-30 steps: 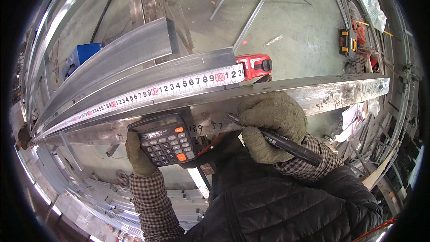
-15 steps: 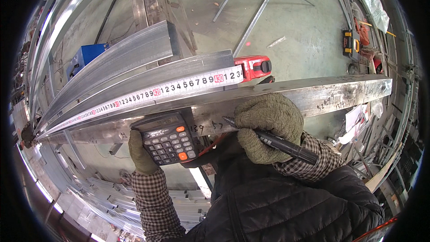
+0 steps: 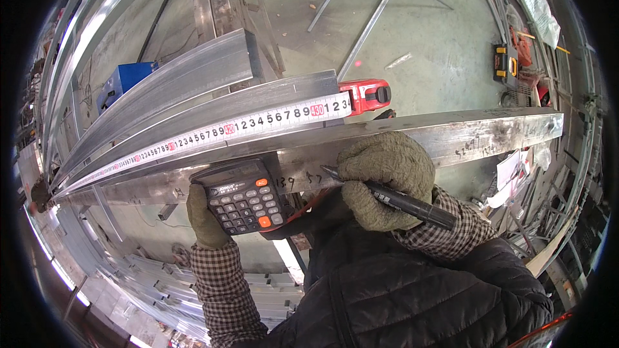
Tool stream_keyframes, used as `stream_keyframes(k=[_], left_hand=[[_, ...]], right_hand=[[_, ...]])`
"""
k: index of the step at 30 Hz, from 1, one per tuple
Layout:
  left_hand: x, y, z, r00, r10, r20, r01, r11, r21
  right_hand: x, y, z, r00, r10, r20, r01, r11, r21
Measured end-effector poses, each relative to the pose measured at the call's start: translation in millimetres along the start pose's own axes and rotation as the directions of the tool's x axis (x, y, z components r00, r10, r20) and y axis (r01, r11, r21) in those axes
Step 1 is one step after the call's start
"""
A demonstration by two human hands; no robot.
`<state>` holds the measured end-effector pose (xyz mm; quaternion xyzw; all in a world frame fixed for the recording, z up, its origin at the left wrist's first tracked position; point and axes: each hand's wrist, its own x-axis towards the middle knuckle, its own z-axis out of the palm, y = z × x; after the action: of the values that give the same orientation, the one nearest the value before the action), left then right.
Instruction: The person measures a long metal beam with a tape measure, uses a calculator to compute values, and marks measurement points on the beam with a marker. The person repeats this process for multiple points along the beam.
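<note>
My left hand [image 3: 205,217], in an olive work glove, is closed on a black calculator [image 3: 243,198] with grey and orange keys. The calculator is held in front of the side face of a long metal beam [image 3: 445,145]. Gloved too, my right hand [image 3: 389,177] grips a thick black marker [image 3: 406,207], whose dark tip is near handwritten marks on the beam; I cannot tell whether it touches. Behind the beam, a white tape [image 3: 258,120] stretches far to the left from a red tape measure [image 3: 368,96].
Wide metal profiles [image 3: 193,64] lie beyond the tape, with a blue box [image 3: 126,82] on the floor past them. A black and yellow toolbox [image 3: 505,63] stands at the right. Metal strips [image 3: 374,16] lie on the far floor; stacked profiles [image 3: 251,293] sit below the beam.
The calculator has shifted very slightly to the right in my left hand. My right hand and the marker are almost where they were.
</note>
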<state>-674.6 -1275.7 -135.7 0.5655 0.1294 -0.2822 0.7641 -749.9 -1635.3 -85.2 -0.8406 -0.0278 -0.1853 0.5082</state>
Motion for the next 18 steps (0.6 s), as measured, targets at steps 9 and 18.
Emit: stream_keyframes(k=[9, 18], left_hand=[[0, 4, 12, 0.998, 0.007, -0.058, -0.005, 0.999, 0.04], [1, 9, 33, 0.99, 0.037, -0.134, -0.027, 0.997, 0.078]], right_hand=[[3, -1, 3, 0.996, -0.086, -0.02, 0.087, 0.996, 0.027], [4, -9, 1, 0.992, -0.119, 0.046, 0.118, 0.993, 0.015]])
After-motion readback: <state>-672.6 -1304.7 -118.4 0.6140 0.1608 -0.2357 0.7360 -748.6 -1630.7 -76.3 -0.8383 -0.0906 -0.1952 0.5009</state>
